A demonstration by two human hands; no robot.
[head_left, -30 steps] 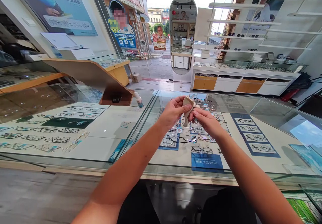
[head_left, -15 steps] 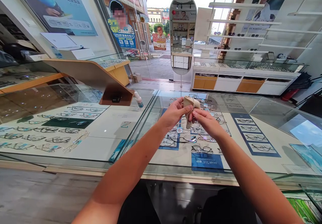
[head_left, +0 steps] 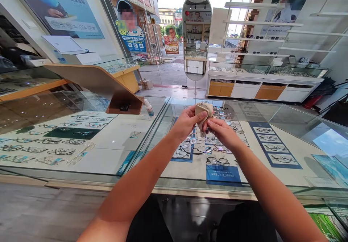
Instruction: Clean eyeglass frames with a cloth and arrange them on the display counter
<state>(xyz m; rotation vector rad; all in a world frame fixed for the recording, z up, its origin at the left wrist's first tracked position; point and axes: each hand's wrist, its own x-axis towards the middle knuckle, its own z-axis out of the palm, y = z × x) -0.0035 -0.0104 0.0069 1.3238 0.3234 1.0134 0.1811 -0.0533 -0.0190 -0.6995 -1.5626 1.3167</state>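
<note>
A beige cleaning cloth (head_left: 204, 111) is bunched up in my left hand (head_left: 192, 120), the thumb pressed on its front and the fingers folded behind. Against the cloth's lower right side, my right hand (head_left: 217, 126) is closed in a pinch. Whatever sits between its fingertips is too small and too covered to make out. Both hands meet above the glass display counter (head_left: 261, 180). Under the glass below them lie several eyeglasses, among them a dark-rimmed pair (head_left: 217, 161).
A small white spray bottle (head_left: 149, 108) stands on the counter beside a tilted brown wooden board (head_left: 108, 86). An oval mirror (head_left: 197, 35) rises beyond the counter. More eyeglasses (head_left: 62, 151) lie in the left case. A blue card (head_left: 223, 174) is near the front edge.
Both hands and the cloth have shifted very slightly. The cloth's folds have changed, its upper part now folded flatter over the left thumb.
</note>
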